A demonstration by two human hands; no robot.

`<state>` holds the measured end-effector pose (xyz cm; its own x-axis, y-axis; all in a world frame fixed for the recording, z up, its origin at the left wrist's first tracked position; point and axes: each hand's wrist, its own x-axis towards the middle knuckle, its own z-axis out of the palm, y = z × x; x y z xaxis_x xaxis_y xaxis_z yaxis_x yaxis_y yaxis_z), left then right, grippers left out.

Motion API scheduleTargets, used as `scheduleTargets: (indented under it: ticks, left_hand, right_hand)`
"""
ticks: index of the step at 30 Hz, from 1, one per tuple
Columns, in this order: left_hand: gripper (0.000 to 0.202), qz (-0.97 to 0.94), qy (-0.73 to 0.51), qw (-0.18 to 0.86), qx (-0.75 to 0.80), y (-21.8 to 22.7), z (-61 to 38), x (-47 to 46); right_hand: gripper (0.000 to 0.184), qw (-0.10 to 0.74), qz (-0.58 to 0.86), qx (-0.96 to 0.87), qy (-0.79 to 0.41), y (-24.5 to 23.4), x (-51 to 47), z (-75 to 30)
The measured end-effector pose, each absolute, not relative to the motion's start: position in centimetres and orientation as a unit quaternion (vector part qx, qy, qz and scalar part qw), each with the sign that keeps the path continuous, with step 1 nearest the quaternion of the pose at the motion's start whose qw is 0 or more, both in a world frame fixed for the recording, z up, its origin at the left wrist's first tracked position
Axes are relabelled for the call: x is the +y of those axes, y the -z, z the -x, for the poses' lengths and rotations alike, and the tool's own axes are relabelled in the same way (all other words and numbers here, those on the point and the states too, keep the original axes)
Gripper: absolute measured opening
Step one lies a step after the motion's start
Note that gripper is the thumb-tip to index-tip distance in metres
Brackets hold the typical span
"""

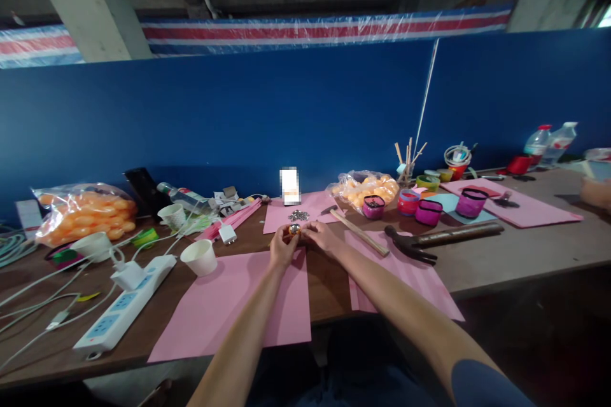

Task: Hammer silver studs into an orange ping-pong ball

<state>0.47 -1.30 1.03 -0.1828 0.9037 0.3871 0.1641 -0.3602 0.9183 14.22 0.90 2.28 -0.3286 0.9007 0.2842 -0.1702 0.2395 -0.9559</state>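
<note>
My left hand [282, 247] is closed around a small orange ball with a shiny metal piece on it [294, 228]. My right hand [321, 235] meets it from the right, fingers pinched at the same ball. Both hands hover over the brown table [525, 248] between two pink paper sheets [229, 305]. Just behind the hands lies a small heap of silvery metal bits [298, 215] on another pink sheet [315, 203].
A hammer [429, 243] and a wooden stick [359, 232] lie right of my hands. Bags of orange balls [83, 213] [365, 187] stand left and centre-back. Paper cups [199, 257], a power strip [121, 311] with cables, and pink tape-wrapped cups [428, 211] are around. Blue wall behind.
</note>
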Motion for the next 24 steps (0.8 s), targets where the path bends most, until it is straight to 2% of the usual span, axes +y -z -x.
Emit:
scheduleTargets:
  ticks: [24]
  left_hand:
    - [0.041,-0.582,-0.597,0.31,0.457,-0.68,-0.24,-0.97]
  right_hand:
    - [0.027,0.493,0.301,-0.598,-0.556,-2.56,0.58,-14.18]
